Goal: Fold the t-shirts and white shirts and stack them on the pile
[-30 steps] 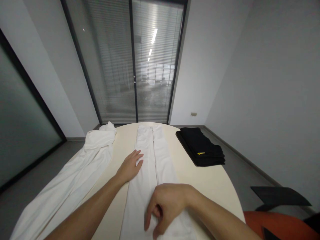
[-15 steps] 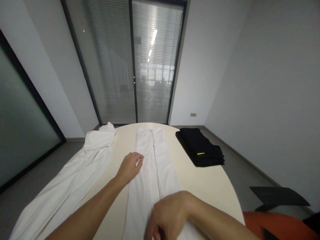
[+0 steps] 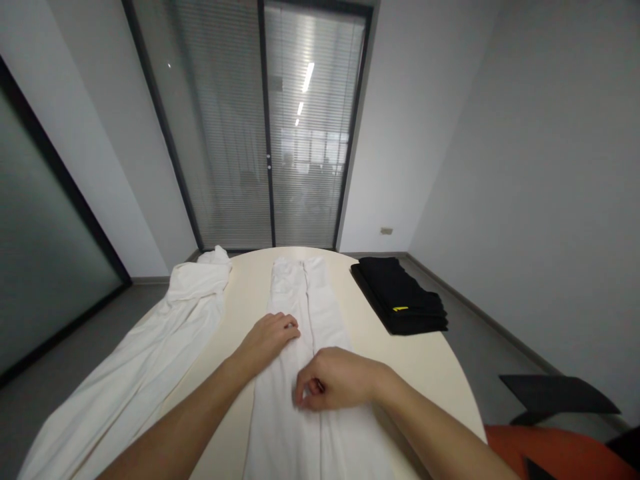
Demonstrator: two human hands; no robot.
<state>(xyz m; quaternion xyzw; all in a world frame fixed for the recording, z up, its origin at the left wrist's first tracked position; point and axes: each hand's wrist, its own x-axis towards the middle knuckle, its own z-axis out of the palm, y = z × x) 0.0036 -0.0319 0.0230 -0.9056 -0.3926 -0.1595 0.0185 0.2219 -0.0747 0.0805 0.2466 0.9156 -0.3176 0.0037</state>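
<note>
White pants (image 3: 300, 347) lying long and flat down the middle of the round table (image 3: 400, 353), left hand (image 3: 267, 337) flat on them with fingers spread, right hand (image 3: 333, 387) curled, fingers pinching the cloth, black folded clothes (image 3: 400, 293) well off to the right

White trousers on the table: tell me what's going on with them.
A person has the white trousers laid out lengthwise on the round table. The left hand rests on the left leg; the right hand, fingers curled, sits near the centre seam. Another white garment lies left, folded black clothes right.
</note>
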